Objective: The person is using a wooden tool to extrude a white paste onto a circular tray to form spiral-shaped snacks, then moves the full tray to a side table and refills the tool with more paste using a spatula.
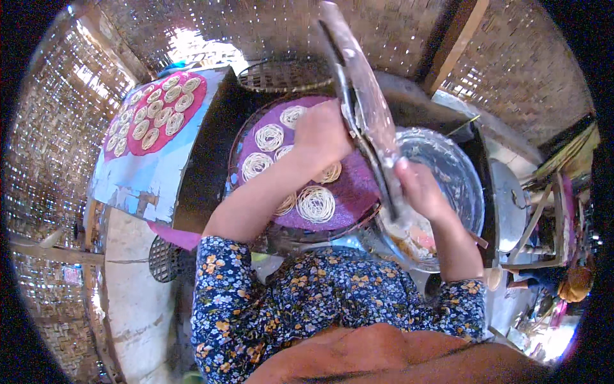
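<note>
Evidently, left grip [325, 136] and right grip [422, 189] clasp the tilted wooden press [369, 96]; a slip could crush noodle coils [315, 204].

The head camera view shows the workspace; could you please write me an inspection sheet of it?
Surface: round purple cloth bearing coiled pale noodle-like strands.
Job's things: long grey-brown bar-shaped tool, tilted, held up; wide round grey basin, smeared with pale residue.
Clutter: dark openwork basket at lower left; pale grey round lid-like disc at right.
Hands: left hand closed at the tool's middle; right hand closed near its lower end; both slightly blurred.
Cables: nothing seen.
Surroundings: brown woven wall behind; blue-and-white panel at left, bearing a bright pink cloth with more coils.
</note>
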### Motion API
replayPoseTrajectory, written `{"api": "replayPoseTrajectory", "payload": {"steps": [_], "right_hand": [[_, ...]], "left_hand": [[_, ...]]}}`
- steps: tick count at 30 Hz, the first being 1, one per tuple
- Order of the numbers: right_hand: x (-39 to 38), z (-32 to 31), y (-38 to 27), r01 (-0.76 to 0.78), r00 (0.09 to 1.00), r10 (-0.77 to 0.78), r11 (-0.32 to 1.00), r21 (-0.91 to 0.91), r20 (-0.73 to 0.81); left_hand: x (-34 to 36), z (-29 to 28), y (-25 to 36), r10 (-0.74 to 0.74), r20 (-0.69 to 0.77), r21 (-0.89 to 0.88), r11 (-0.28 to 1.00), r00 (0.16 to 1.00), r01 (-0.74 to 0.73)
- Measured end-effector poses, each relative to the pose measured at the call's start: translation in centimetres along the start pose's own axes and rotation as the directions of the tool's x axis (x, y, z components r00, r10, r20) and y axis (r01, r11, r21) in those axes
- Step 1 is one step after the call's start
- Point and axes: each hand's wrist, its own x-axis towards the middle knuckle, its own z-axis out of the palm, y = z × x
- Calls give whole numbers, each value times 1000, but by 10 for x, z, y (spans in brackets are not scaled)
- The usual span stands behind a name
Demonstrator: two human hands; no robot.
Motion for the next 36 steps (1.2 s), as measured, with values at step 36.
{"api": "replayPoseTrajectory", "payload": {"steps": [36], "right_hand": [[-105, -36, 32, 648, 347, -291, 761, 4, -892]], "left_hand": [[-45, 42, -10, 250, 431, -866, 385, 867, 320]]}}
